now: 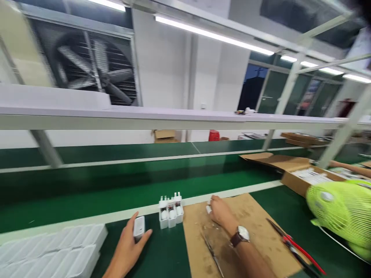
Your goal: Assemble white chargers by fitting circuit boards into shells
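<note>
Brown cardboard (pixel 246 220), flat and blotched with stains, is the landmark. Left of it, the left hand (pixel 127 242) grips a smooth, round-cornered white plastic case (pixel 139 227) between thumb and fingers. Between that case and the cardboard stand three open, boxy white housings (pixel 171 213) with prongs. Over the cardboard's far part, the right hand (pixel 222 212) curls round a small white piece (pixel 208 209), mostly hidden by the fingers, its shape unclear. Right of the cardboard, a lime-green mesh fan (pixel 339 212) is blurred and cut off.
</note>
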### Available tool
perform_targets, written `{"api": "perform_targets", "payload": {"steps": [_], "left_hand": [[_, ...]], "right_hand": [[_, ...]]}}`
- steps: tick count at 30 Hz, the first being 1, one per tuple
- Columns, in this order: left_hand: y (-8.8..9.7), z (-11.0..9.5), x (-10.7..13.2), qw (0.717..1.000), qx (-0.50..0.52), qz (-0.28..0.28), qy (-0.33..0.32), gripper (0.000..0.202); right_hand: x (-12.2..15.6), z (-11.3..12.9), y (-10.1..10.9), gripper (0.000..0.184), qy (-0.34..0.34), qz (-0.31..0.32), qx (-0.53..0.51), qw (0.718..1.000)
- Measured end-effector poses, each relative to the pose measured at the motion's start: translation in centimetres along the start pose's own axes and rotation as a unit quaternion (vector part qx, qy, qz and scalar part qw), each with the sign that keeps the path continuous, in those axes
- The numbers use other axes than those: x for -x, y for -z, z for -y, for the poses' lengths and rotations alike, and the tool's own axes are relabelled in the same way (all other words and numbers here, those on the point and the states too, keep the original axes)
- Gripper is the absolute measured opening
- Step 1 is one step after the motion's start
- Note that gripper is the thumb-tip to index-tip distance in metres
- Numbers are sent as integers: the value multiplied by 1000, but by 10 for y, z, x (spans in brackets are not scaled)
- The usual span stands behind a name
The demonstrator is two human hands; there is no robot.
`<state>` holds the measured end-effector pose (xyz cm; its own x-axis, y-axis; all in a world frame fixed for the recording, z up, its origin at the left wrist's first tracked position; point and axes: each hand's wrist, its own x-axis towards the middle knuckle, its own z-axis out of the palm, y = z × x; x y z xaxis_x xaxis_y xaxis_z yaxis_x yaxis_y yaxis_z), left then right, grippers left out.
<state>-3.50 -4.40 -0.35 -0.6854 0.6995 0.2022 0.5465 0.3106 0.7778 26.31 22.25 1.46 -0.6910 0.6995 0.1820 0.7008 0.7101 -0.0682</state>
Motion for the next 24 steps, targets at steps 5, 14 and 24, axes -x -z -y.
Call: {"api": "perform_targets", "payload": {"steps": [5,14,24], "left_hand": [[0,-10,20,999,14,14,28,98],[1,-7,28,998,37,-53,-2,84],[-3,5,15,990,81,-69,94,95]], "right_hand": [[8,2,-9,24,-4,-14,5,1000],[16,-2,-31,26,-11,-42,15,999],[12,6,-41,23,-31,-72,17,997]]}}
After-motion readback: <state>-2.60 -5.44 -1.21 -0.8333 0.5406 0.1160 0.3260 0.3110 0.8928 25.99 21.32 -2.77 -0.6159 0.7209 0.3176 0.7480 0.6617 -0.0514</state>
